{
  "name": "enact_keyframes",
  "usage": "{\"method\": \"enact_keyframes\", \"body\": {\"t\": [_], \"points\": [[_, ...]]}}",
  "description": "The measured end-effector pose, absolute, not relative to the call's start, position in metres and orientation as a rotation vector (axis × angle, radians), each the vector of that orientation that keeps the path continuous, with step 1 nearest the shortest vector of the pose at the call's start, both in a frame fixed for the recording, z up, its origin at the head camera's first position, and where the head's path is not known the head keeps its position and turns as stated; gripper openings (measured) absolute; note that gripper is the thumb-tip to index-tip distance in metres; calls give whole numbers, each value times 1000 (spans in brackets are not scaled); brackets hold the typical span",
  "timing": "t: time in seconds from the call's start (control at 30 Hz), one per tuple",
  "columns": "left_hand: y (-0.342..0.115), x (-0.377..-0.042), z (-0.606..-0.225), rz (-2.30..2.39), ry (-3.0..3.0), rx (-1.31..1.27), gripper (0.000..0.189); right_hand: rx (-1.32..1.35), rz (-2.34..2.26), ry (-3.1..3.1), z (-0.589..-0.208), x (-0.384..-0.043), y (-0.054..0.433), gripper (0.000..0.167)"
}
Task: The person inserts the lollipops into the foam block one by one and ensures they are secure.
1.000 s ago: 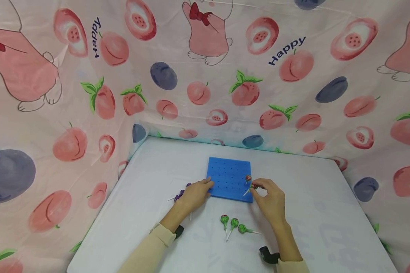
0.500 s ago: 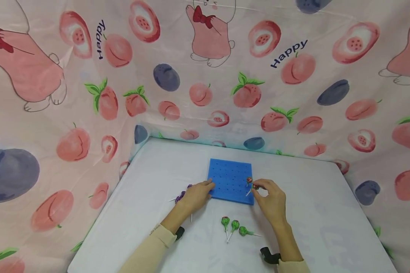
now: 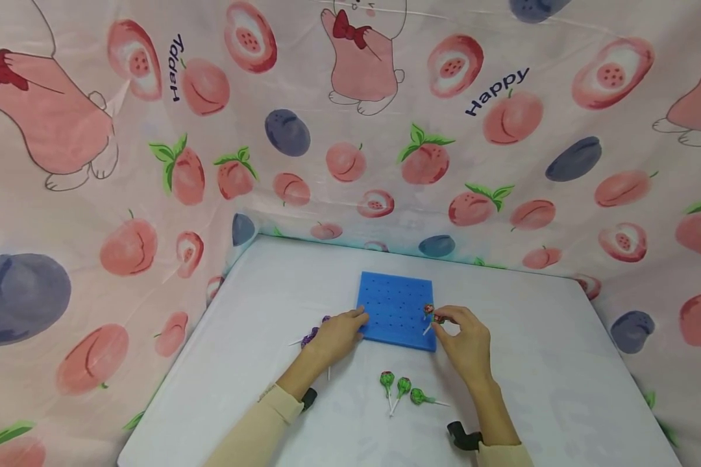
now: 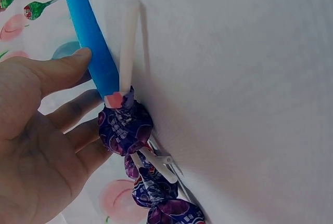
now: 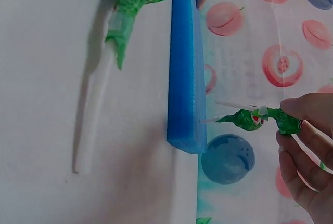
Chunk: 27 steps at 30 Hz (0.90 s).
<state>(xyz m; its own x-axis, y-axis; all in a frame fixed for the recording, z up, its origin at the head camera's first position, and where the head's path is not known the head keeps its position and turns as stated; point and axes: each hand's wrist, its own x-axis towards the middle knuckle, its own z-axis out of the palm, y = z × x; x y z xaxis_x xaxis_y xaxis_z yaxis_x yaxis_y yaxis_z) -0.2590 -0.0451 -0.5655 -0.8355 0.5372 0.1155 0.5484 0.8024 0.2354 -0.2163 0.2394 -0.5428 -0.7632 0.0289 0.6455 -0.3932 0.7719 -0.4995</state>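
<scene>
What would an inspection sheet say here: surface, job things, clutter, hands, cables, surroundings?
Surface: white table.
Job things: blue board with small holes; standing green lollipop in it near its right edge; three more green lollipops lying in front; purple lollipops at left, partly hidden, count unclear.
Clutter: small shiny thing by the purple lollipops, too unclear to name.
Hands: left hand touches the board's left edge; right hand pinches another green lollipop beside the standing one.
Cables: nothing seen.
Surroundings: pink fruit-print cloth behind and at both sides.

Dark word "Happy" [image 3: 497,91] on pink cloth [image 3: 304,71], sideways "Happy" [image 3: 175,68] at left, purple wrappers [image 4: 125,129] illegible
</scene>
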Motion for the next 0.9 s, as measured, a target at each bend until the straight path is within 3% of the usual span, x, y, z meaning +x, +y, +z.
{"method": "enact_keyframes", "body": {"t": [0.9], "points": [[-46, -259, -564, -436, -2943, -890, 29, 263, 844, -2352, -544, -222, 237, 35]]}}
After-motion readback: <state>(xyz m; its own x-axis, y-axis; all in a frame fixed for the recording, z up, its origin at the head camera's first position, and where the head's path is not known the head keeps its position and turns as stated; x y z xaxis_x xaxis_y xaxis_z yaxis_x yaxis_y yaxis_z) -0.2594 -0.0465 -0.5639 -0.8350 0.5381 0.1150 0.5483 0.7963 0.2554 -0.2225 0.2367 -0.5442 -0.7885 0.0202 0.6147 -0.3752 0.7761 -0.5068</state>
